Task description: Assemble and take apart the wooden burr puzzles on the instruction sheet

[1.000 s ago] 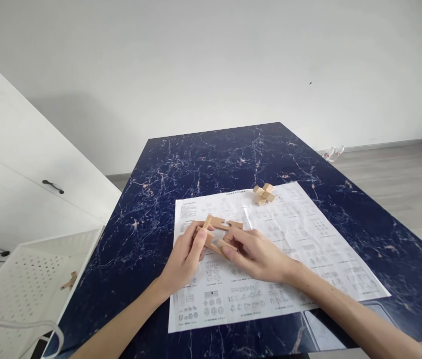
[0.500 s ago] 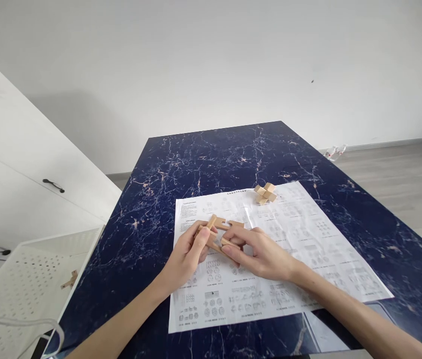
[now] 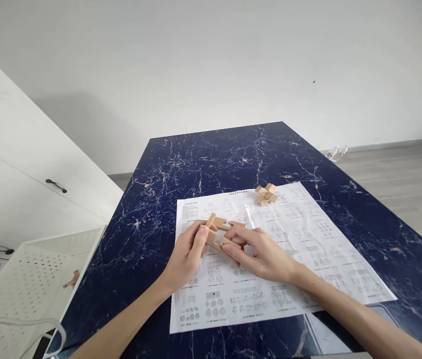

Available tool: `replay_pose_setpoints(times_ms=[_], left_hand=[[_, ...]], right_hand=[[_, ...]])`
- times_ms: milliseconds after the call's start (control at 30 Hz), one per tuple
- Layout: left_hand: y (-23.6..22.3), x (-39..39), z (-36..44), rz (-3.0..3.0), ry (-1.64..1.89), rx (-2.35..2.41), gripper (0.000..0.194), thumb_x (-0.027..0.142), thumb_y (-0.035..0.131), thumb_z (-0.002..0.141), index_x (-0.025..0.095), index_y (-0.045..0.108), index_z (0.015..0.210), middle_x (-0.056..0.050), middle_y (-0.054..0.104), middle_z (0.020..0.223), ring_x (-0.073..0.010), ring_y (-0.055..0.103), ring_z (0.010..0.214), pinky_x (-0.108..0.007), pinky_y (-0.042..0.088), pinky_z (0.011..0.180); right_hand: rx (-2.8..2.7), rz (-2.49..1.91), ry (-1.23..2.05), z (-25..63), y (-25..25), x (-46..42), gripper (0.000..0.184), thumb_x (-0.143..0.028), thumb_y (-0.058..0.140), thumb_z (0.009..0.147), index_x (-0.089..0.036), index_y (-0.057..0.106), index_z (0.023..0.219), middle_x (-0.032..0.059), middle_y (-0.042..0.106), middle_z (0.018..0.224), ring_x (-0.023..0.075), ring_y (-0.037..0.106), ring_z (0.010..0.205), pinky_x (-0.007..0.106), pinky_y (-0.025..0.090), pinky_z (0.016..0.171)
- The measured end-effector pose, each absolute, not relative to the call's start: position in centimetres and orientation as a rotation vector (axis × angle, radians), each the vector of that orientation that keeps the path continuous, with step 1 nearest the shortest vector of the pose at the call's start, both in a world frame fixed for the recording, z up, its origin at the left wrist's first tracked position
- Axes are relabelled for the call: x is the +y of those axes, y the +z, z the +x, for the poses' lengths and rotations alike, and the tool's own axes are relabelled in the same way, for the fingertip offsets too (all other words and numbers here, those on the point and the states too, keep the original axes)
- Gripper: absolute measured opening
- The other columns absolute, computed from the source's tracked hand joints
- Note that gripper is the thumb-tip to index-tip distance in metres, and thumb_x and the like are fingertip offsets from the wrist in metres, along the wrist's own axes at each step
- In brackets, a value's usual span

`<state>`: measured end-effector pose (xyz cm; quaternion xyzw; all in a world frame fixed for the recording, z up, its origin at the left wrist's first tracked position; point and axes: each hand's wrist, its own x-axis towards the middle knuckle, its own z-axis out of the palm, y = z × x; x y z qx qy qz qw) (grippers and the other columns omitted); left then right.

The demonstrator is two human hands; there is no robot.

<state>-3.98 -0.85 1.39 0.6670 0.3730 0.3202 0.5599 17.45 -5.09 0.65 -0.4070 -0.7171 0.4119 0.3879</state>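
L hand [image 3: 187,249] is gripping notched wood pcs [image 3: 218,221] over the printed sheet [image 3: 293,234]; R hand [image 3: 261,253] is pinching a small pc [image 3: 230,242] alongside. Best be holding L steady, lining notches up w/o forcing.

Sheet [image 3: 301,224] on table [image 3: 203,162], block cluster [image 3: 267,195] on it behind the held pieces [image 3: 220,223], bin [image 3: 42,271] left of table.

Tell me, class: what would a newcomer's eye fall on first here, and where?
First, probably, the dark-blue, white-veined table filling the middle. Over its large white printed paper sheet, the left hand and right hand hold notched light-brown wooden pieces. Near the sheet's far edge sits a pale wooden block cluster.
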Motion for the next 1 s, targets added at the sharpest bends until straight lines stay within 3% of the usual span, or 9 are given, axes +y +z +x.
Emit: replay_pose_setpoints(times_ms=[400,1000], left_hand=[[1.4,-0.6,-4.2,1.722,0.789,0.952,0.048,0.061,0.039,0.110,0.019,0.064,0.106,0.007,0.032,0.061,-0.0107,0.023,0.048,-0.026,0.020,0.044],[0.3,-0.6,-4.6,1.964,0.895,1.084,0.042,0.050,0.032,0.113,0.020,0.061,0.107,0.003,0.052,0.067,-0.0143,0.044,0.053,-0.028,0.035,0.052]], right_hand=[[-1.843,-1.031,1.022,17.7,0.8,-5.0,0.020,-0.036,0.055,0.109,-0.022,0.060,0.095,-0.0051,0.062,0.065,0.0137,0.053,0.057,0.031,0.044,0.065],[-1.868,-1.068,0.951,17.7,0.3,-5.0,0.019,-0.038,0.055,0.108,-0.021,0.062,0.101,-0.0054,0.056,0.065,0.0135,0.046,0.057,0.029,0.042,0.061]])
